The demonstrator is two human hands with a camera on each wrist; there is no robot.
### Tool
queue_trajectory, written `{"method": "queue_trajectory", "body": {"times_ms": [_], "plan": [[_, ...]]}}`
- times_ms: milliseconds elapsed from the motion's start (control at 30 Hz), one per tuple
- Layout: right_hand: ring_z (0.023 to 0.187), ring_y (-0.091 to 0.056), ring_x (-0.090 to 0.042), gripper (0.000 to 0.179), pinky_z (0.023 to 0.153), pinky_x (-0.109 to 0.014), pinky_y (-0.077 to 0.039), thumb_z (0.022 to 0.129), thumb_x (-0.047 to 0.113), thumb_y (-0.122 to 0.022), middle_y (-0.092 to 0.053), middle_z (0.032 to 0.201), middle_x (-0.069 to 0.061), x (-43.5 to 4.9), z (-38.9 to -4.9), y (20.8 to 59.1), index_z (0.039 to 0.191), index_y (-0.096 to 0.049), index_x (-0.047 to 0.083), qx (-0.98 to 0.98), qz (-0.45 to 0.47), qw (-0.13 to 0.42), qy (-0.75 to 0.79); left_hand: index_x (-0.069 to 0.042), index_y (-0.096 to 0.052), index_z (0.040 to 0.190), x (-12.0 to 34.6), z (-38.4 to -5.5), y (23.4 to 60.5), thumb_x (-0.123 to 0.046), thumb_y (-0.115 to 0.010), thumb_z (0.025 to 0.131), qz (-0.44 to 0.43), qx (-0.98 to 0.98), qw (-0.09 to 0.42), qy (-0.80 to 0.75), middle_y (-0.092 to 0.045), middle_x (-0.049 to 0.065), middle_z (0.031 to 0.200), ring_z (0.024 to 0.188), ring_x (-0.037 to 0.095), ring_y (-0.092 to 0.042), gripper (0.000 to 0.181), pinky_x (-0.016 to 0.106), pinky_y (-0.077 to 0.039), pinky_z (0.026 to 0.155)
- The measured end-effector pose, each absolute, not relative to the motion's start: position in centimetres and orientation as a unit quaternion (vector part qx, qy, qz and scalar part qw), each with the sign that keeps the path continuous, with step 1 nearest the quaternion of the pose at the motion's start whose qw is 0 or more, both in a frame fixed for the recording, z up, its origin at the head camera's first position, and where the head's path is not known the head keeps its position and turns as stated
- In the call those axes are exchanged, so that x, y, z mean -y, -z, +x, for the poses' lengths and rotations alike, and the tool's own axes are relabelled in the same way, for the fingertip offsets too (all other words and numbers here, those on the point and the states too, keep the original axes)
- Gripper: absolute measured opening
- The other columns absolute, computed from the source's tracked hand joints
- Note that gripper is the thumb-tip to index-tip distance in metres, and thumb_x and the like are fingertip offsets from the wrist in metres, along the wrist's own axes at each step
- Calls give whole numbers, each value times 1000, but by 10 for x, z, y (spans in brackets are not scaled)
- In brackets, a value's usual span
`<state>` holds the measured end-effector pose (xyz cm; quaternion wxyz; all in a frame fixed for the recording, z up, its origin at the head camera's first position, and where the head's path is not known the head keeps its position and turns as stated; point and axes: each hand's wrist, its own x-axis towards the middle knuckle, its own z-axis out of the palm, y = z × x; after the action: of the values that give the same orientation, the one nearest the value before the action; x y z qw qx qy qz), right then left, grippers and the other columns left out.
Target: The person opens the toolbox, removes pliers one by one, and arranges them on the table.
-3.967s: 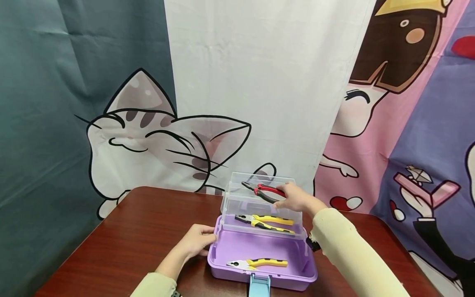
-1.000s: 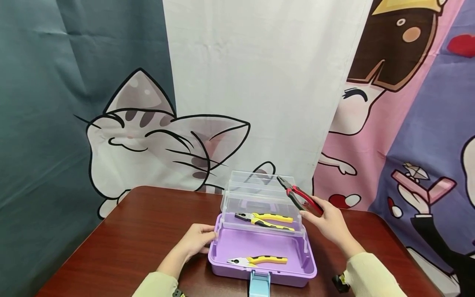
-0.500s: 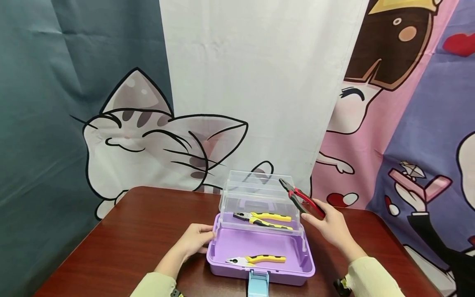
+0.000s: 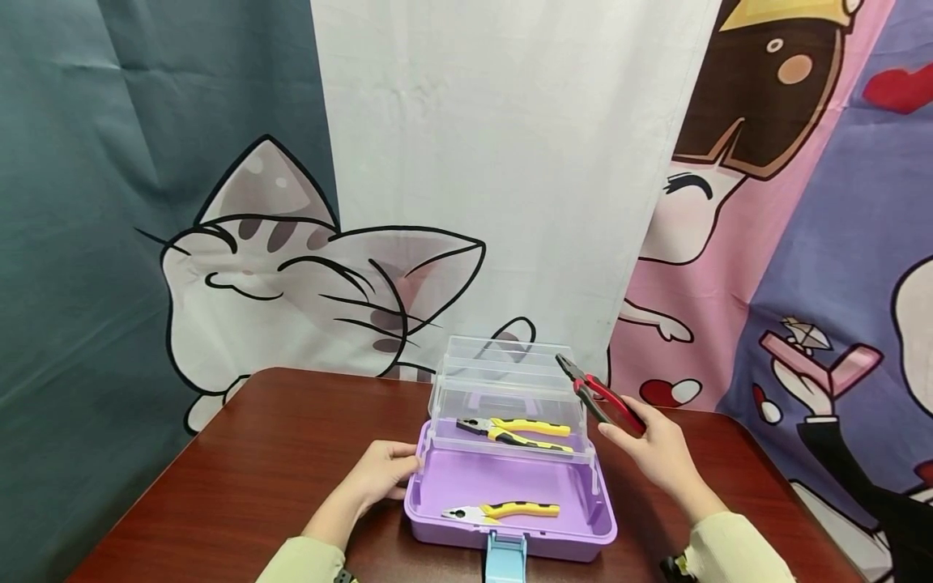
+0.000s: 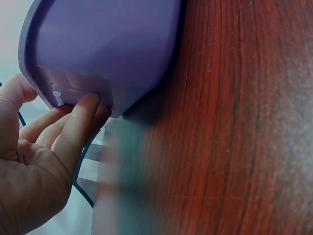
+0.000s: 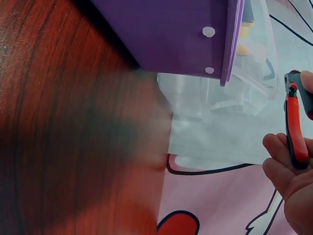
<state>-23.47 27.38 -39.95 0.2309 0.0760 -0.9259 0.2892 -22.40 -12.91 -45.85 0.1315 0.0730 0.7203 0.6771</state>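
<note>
- Toolbox (image 4: 557, 546) set on table (image 4: 291, 453); latch (image 4: 506, 559) placed at its front, lid (image 4: 510, 350) stood up at its back.
- First pliers (image 4: 528, 426) laid in inner tray (image 4: 450, 443), before the lid; head pointed left.
- Second pliers (image 4: 519, 509) laid on box floor, near front wall, head likewise left.
- Left wall touched by left hand (image 4: 382, 472).
- Third pliers (image 4: 581, 380) held in right hand (image 4: 659, 449), above table, right of tray.
- Curtain (image 4: 510, 162) hung behind table.

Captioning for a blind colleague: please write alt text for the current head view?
A person's right hand holds red-and-black pliers near an open purple toolbox on a wooden table, while the left hand holds the toolbox's left side. Yellow-handled pliers lie inside at the front; a yellow-and-black pair shows farther back.
</note>
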Motion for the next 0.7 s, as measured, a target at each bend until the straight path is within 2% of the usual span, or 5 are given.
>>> {"method": "queue_trajectory", "body": {"times_ms": [167,367,700], "plan": [[84,-60,-24,56,69,-36,-52,78,37,-76,-69,104,-16,-278,-232,402,122,-61,6,927,73,238,-282,19,-48,125,129,-225,460,-10,-56,89,72,-720,132,-678,-65,30,106,95,29,-67,47,45,-59,73],[89,-61,-29,60,74,-42,-51,79,38,-75,-66,111,-20,-281,-228,403,124,-59,3,929,58,232,-282,19,-49,125,128,-226,462,-9,-55,89,71,-721,132,-677,-65,30,107,96,30,-66,45,45,-59,73],[86,-60,-26,57,71,-38,-50,78,37,-75,-68,105,-18,-287,-225,409,122,-60,4,928,50,241,-278,18,-49,125,128,-226,462,-10,-55,89,69,-722,130,-676,-65,31,107,97,31,-66,46,45,-59,72]]}}
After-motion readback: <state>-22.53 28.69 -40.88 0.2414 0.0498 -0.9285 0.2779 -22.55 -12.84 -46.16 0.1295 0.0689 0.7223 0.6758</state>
